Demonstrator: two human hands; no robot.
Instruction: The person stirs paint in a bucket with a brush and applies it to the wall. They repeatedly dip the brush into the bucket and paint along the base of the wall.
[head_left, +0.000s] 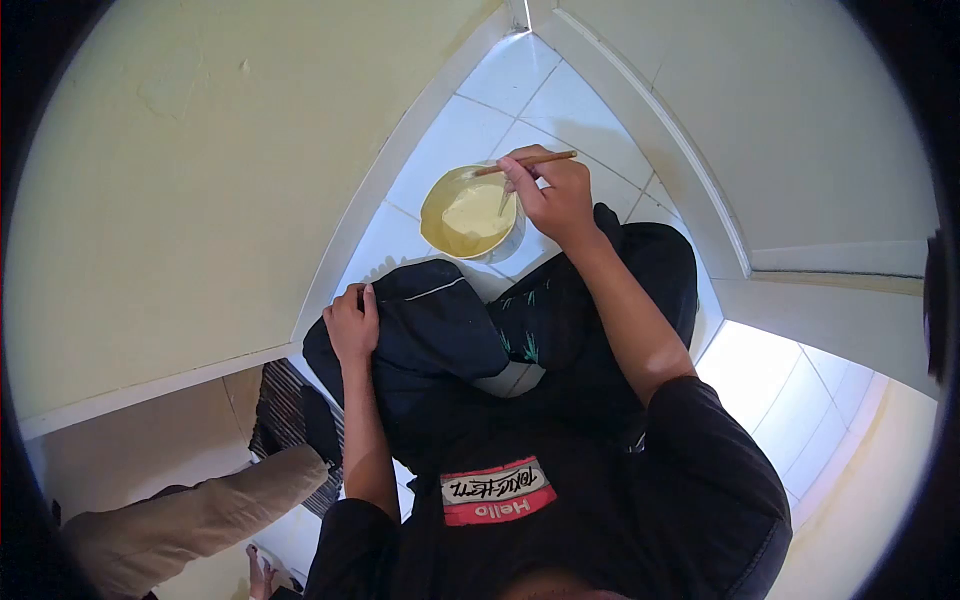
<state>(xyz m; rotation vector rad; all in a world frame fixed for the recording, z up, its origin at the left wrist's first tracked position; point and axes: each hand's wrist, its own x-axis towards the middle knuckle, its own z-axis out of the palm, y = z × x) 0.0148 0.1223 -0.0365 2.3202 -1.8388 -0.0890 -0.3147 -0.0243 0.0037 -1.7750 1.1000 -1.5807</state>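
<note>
A round tub [432, 215] of pale yellow paint stands on the tiled floor in front of my crossed legs. My right hand [548, 190] is closed around a thin wooden-handled brush [530, 161] at the tub's right rim. The brush's handle end points right, and its other end reaches over the tub's opening. On my dark-clothed knee rests my left hand [352, 320], its fingers apart and holding nothing.
Pale yellow walls or panels [200, 180] rise on both sides and meet at the top. At the lower left are a striped mat [285, 410] and another person's brown-trousered leg [200, 510]. A bare foot shows near the bottom.
</note>
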